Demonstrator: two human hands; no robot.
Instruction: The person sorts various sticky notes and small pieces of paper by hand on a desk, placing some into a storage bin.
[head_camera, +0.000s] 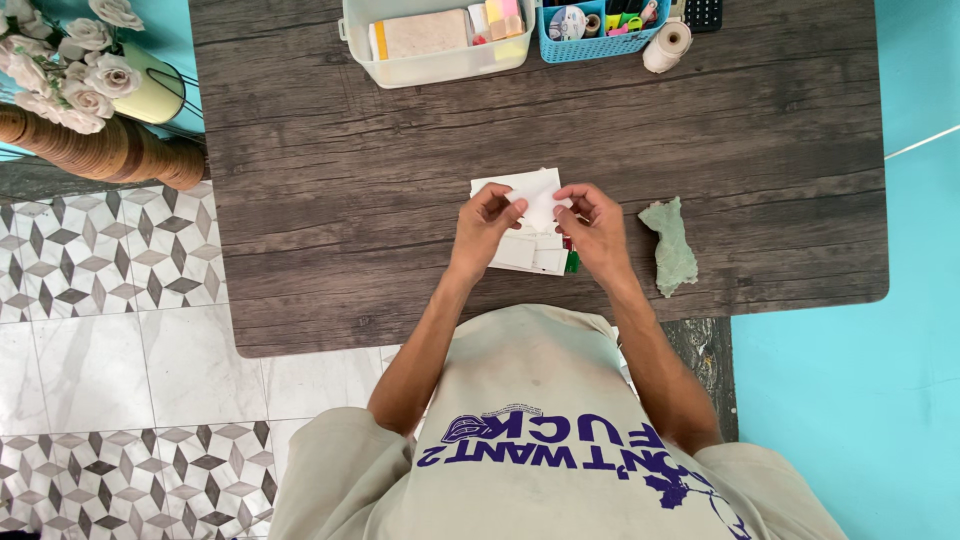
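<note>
Both hands on a small white paper piece

Left hand (484, 222) and right hand (594, 228) pinch a small white paper piece (538, 203) between fingertips, just above white sheets (524, 250) lying mid-table on the dark wooden table (330, 180). Paper looks light, thin and easily creased; best held at the edges, lightly. Crumpled green cloth (670, 246) lies near the right hand; storage bins well apart at the far edge
</note>
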